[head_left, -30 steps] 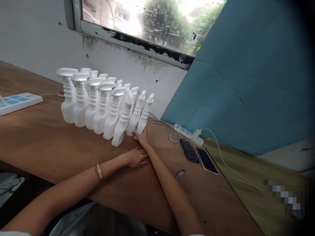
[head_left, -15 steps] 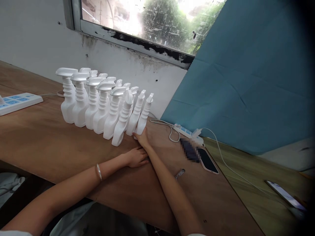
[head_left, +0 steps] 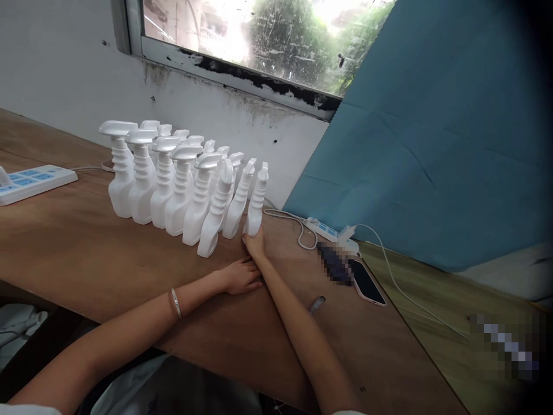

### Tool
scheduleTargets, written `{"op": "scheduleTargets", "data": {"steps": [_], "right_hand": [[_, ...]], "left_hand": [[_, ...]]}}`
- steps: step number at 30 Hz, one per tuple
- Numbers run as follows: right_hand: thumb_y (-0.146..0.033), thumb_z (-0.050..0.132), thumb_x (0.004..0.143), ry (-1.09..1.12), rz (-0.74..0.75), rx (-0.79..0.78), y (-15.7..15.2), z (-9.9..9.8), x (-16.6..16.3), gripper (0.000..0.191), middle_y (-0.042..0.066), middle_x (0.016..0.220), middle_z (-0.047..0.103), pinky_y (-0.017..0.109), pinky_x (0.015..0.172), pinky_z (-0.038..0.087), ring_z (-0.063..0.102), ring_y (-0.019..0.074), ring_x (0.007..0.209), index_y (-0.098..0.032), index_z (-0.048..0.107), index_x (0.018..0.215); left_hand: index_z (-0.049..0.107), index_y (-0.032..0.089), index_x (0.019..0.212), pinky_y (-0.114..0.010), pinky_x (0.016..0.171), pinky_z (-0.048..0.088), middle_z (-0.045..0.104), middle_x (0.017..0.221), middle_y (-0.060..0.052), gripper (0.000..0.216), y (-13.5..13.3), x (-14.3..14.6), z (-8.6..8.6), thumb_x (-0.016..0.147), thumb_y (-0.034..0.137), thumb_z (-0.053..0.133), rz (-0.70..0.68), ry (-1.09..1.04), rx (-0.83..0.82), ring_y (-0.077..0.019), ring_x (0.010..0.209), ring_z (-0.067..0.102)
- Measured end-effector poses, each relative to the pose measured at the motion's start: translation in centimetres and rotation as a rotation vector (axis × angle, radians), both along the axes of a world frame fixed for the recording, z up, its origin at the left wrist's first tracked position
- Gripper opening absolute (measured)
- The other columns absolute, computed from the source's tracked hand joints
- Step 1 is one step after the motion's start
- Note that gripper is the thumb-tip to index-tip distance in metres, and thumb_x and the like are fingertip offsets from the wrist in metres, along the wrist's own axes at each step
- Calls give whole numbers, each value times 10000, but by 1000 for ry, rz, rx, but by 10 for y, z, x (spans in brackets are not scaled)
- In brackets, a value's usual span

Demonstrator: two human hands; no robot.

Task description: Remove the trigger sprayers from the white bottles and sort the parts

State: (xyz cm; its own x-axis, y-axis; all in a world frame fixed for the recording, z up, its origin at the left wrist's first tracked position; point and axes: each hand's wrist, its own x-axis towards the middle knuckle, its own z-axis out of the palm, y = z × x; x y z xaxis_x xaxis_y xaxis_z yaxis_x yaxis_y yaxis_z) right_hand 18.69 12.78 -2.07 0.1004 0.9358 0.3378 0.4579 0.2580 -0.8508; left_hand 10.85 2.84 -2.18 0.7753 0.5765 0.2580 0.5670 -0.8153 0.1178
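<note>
White spray bottles (head_left: 174,218) stand upright in close rows, each with a trigger head on top. At the right end of the group, my right hand (head_left: 256,241) is wrapped round the lower part of one spray bottle (head_left: 256,204). A small gap separates that bottle from its neighbour (head_left: 236,213) on the left. My left hand (head_left: 240,277) lies flat on the tabletop with its fingers stretched out, beside my right wrist and partly behind it. It holds nothing.
On the brown table (head_left: 108,265) lie a white power strip (head_left: 41,185) at left and another power strip (head_left: 330,231) with cables at right. A phone (head_left: 367,282), a blurred dark item (head_left: 336,265) and a small clear object (head_left: 317,304) lie right of my forearm.
My right hand has shifted the end spray bottle slightly to the right, and it stands straighter and farther from its neighbour. My left hand stays in place.
</note>
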Motion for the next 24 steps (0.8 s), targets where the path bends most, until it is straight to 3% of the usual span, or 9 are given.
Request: {"op": "scheduleTargets", "data": {"steps": [5,8,12,15,17,21,24], "right_hand": [[-247,597,536,86,-52,-46,-9,3,23,385,93,907,621,361,787,410,565,243,882,-168,525,905],[-266,602,512,147,3,-85,-19,2,44,361,71,884,632,328,739,429,570,221,848,-168,549,856],[-262,596,485,218,89,-192,-42,5,73,308,35,749,639,311,634,437,570,199,694,-148,582,770],[-237,592,459,258,159,-247,-63,8,90,289,0,684,626,299,613,428,550,181,642,-150,592,735],[-226,586,451,280,218,-264,-77,9,98,270,-13,668,622,293,626,427,541,177,650,-157,596,712],[-207,576,463,305,332,-294,-96,7,101,249,-13,692,630,290,662,433,537,179,688,-170,602,707],[-195,582,466,309,390,-324,-102,6,100,274,-12,713,637,298,677,439,538,179,692,-178,606,739]], "left_hand": [[480,101,1174,-421,999,271,520,1226,-146,400,-3,-2,8,874,344,374,2,-54,-61,-256,1174,426],[547,156,1069,-364,934,359,567,1157,-100,296,-4,-1,13,819,295,466,48,-159,-91,-234,1093,496],[554,149,952,-344,793,439,596,968,-100,207,-6,0,18,824,216,406,269,-311,-87,-219,884,574],[482,99,1016,-407,825,419,538,1006,-152,294,-7,-1,22,821,314,436,456,-473,-51,-268,955,525],[441,104,1067,-411,859,408,516,1047,-148,432,-8,-2,26,767,404,525,498,-641,-89,-270,1000,500],[408,155,1152,-359,880,411,511,1124,-101,488,-12,-4,46,758,403,555,210,-826,-280,-226,1031,498],[470,151,1110,-344,834,431,561,1063,-80,424,-13,0,76,767,388,549,46,-855,-410,-219,958,534]]}}
